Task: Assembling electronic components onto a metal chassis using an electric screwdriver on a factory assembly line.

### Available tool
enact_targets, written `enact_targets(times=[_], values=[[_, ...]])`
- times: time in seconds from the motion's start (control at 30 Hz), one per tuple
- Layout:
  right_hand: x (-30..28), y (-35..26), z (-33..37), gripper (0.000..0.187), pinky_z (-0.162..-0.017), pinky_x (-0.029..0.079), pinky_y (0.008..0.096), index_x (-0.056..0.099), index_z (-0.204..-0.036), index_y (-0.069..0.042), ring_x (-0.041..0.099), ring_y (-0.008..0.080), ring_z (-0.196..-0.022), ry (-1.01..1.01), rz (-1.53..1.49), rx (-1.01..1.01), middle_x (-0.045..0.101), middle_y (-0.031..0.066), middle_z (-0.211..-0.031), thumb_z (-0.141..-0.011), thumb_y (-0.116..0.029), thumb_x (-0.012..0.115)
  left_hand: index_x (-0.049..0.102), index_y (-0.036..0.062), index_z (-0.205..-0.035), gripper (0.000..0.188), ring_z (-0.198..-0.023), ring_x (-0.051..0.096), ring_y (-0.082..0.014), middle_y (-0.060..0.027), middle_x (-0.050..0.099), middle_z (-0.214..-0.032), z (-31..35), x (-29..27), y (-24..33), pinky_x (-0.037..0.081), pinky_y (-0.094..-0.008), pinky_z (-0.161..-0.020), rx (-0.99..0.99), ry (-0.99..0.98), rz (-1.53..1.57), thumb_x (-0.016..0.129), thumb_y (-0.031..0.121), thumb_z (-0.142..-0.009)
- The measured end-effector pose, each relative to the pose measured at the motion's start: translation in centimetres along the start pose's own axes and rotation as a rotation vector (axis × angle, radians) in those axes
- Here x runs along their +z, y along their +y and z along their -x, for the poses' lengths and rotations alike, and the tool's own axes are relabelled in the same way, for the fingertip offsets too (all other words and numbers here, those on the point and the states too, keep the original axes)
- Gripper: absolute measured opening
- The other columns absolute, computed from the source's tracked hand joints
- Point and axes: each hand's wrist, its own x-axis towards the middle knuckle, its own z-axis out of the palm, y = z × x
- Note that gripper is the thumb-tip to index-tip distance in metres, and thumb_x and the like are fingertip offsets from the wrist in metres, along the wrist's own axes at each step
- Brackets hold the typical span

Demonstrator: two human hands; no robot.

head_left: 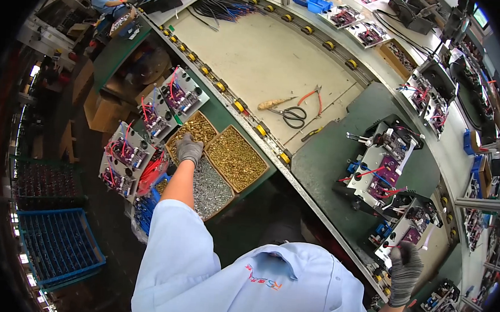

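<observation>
Grey-gloved hands: left hand [189, 149] clenched in brass screws [195, 131], right hand [405, 271] gripping circuit assembly [407, 231].

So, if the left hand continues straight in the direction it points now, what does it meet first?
Probably the tray of brass-coloured screws: the gloved left hand already hovers at its near edge, though its height is unclear.
</observation>
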Motion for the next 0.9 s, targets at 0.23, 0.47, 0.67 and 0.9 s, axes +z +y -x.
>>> enact_targets(times=[0.23,0.47,0.67,0.9], values=[[0.4,-0.5,3.0,0.019,-0.065,0.049,0.0246,0.068,-0.099,-0.002,0.056,0.0085,-0.068,-0.058,0.001,0.112,0.060,0.0003,-0.075,-0.081,-0.004,0.074,0.074,0.0115,-0.093,0.019,-0.092,0.069,-0.0356,-0.0193,0.070,-0.087,-4.7,3.6,-4.4,0.054,-0.0426,-0.084,0.307,0.207,0.025,0.071,0.018,-0.076],[0.5,-0.6,3.1,0.020,-0.068,0.050,0.0256,0.067,-0.101,-0.003,0.058,0.0089,-0.071,-0.097,0.004,0.050,0.063,0.0010,-0.079,-0.082,-0.005,0.074,0.068,0.0082,-0.098,0.015,-0.071,0.068,-0.0205,-0.0067,0.070,-0.082,-6.3,2.8,-7.7,0.054,-0.0368,-0.056,-0.082,-0.072,1.134,0.062,0.001,-0.087],[1.2,-2.1,1.9,0.018,-0.067,0.049,0.0255,0.067,-0.099,-0.002,0.059,0.0090,-0.070,-0.148,0.008,0.020,0.063,0.0013,-0.079,-0.082,-0.005,0.073,0.064,0.0101,-0.106,0.015,-0.059,0.062,-0.0166,-0.0078,0.069,-0.089,-4.3,1.5,-7.8,0.043,-0.0255,-0.044,-0.107,-0.360,1.786,0.052,0.017,-0.099],[1.9,-3.9,1.0,0.021,-0.068,0.051,0.0267,0.069,-0.099,-0.002,0.061,0.0107,-0.071,-0.197,0.014,-0.008,0.064,0.0030,-0.079,-0.079,-0.004,0.074,0.055,0.0066,-0.137,0.064,-0.121,0.057,-0.0377,-0.0201,0.062,-0.121,-3.9,0.3,-4.8,0.047,-0.0418,-0.103,0.511,0.177,0.171,0.078,0.026,-0.081]])
